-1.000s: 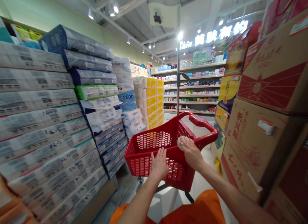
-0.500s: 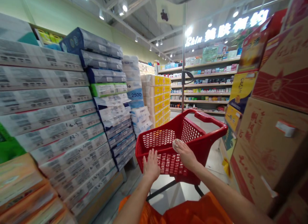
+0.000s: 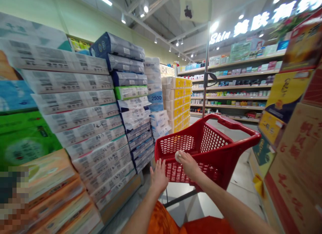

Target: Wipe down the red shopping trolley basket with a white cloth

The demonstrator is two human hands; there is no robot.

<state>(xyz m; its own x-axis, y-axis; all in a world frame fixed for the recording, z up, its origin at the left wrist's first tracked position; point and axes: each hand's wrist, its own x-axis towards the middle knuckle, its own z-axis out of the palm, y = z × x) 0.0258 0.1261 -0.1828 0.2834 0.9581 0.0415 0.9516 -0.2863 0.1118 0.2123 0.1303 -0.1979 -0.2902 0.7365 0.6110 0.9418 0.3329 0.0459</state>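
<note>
A red plastic shopping cart (image 3: 216, 150) stands in the aisle just ahead of me, its basket empty as far as I can see. My left hand (image 3: 159, 175) is open, fingers stretched up, palm against the cart's near left wall. My right hand (image 3: 187, 164) rests on the cart's near rim with its fingers closed around a small white cloth or pad (image 3: 178, 156).
Stacked packs of tissue and paper goods (image 3: 83, 120) wall off the left side. Cardboard boxes (image 3: 297, 160) pile up close on the right. Shelves of goods (image 3: 233, 90) run across the far end. A pole with a flag (image 3: 205, 69) rises behind the cart.
The view has swung left and the cart has shifted right in the picture. Both hands stay on the cart's near side, and the boxes on the right have slid partly out of view.
</note>
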